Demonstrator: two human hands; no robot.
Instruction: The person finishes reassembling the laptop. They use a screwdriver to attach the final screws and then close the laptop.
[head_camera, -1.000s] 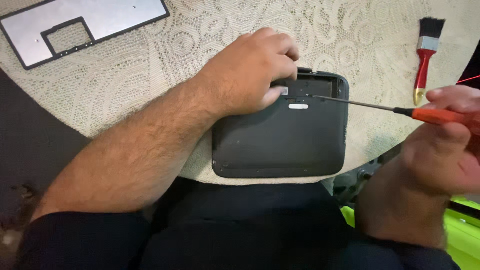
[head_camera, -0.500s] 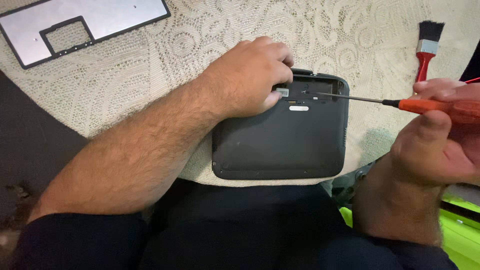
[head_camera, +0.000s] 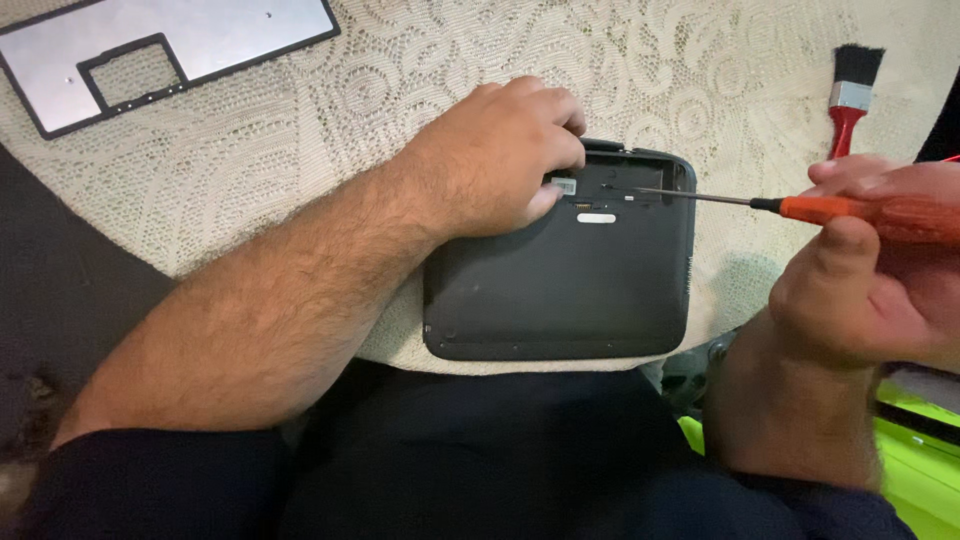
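A dark grey rounded device casing lies on a cream lace cloth at the near edge of a table. My left hand presses on the casing's top left corner, fingers curled beside a small white tag. My right hand grips an orange-handled screwdriver. Its thin metal shaft runs left, and the tip rests in the recessed strip along the casing's top edge.
A red-handled brush with black bristles lies at the back right. A flat silver panel with a dark frame and a rectangular cut-out sits at the back left. Something lime green shows at the lower right, beside my dark-clothed lap.
The screwdriver has shifted up and to the left, so its tip reaches further into the casing's top strip. My left hand has stayed on the corner.
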